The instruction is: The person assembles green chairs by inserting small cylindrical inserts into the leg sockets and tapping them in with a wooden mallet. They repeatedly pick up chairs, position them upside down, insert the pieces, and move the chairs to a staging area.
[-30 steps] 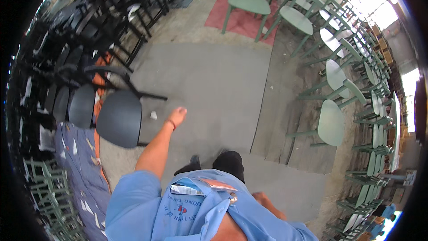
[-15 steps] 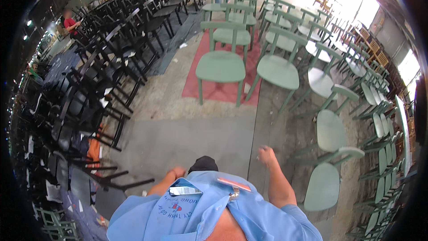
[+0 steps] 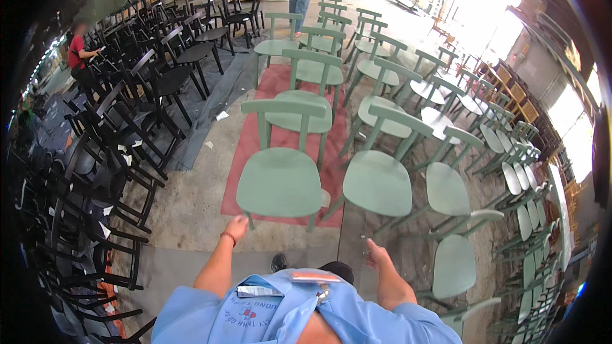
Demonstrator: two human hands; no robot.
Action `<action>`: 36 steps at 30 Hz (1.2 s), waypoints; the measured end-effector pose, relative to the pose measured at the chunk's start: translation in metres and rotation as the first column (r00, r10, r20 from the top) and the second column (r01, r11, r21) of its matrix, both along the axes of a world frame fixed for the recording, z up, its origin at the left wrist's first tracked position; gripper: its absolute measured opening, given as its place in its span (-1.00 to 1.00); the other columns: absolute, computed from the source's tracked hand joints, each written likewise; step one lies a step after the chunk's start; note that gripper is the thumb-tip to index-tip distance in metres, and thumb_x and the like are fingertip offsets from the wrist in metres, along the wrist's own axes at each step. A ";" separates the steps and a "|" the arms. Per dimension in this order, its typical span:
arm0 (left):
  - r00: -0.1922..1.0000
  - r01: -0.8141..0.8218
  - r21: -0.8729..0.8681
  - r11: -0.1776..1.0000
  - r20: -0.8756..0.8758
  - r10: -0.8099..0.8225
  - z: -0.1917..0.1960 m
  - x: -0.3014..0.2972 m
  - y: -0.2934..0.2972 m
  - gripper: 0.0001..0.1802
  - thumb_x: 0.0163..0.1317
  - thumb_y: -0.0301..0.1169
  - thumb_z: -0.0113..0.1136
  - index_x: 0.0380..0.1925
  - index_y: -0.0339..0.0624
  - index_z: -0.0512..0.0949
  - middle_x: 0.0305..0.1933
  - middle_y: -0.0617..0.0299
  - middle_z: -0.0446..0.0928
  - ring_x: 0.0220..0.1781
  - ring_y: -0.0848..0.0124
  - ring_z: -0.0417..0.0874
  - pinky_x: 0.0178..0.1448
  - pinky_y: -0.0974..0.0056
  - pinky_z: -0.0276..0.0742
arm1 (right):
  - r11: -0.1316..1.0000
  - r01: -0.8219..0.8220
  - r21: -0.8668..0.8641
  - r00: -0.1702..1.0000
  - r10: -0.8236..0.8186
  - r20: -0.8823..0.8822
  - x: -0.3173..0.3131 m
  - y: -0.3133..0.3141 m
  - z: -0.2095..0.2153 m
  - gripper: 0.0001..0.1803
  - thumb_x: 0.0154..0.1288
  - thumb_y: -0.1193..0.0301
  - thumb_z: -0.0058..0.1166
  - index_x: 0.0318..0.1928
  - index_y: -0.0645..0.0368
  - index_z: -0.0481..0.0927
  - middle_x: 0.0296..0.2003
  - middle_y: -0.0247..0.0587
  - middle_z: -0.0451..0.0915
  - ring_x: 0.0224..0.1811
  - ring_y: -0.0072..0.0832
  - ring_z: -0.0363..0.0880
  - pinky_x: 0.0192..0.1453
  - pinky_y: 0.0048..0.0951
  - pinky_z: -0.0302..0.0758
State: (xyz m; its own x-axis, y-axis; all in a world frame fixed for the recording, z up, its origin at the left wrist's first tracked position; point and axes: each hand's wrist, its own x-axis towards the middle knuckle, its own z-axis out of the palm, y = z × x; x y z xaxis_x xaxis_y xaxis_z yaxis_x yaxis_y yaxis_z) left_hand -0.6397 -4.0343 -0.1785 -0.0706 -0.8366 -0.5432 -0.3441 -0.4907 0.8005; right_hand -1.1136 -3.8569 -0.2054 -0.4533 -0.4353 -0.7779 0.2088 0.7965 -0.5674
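Now, packet (image 3: 259,291) in pocket (image 3: 247,326); left hand (image 3: 236,227) near green chair (image 3: 280,181).

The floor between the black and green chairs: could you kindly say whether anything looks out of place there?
Pale scraps lie loose on the floor left of the red mat; they look like stray litter.

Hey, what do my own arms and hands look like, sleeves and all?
Your sleeves are short and light blue, leaving the forearms bare. Your left hand is ungloved, with a thin reddish band around the wrist. Your right hand, also ungloved, shows none.
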 end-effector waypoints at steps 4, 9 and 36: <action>0.996 0.014 -0.225 0.974 -0.079 -0.032 0.042 -0.057 -0.101 -0.56 0.37 -0.20 0.07 0.13 -0.24 0.49 -0.13 0.20 0.63 -0.17 0.42 0.64 -0.17 0.26 0.54 | 0.980 0.193 -0.046 0.969 -0.183 0.165 -0.095 -0.117 0.006 0.17 0.09 -0.36 0.10 0.50 0.06 -0.03 0.42 0.29 0.06 0.47 0.12 0.06 0.37 0.34 0.12; 0.959 -0.067 -0.134 0.989 0.264 0.101 0.038 -0.076 -0.088 -0.60 0.37 -0.17 0.01 -0.05 -0.30 0.55 -0.26 0.08 0.64 -0.24 0.29 0.63 -0.13 0.19 0.54 | 0.826 0.487 -0.283 0.846 -0.366 0.387 -0.199 -0.327 0.001 0.30 -0.01 -0.46 0.08 0.53 -0.02 -0.21 0.49 0.25 -0.17 0.55 0.09 -0.20 0.47 0.28 -0.12; 0.655 -0.417 0.351 0.838 -0.523 0.545 -0.012 -0.260 -0.474 0.09 0.11 0.43 0.04 0.48 0.06 -0.03 0.51 0.04 0.07 0.44 0.00 0.23 0.35 -0.18 0.25 | 0.252 0.739 -0.625 0.593 -0.684 0.425 -0.211 -0.410 0.071 -0.49 0.12 -0.05 0.18 -0.21 0.14 0.48 -0.39 -0.15 0.54 -0.33 -0.29 0.52 -0.22 -0.26 0.48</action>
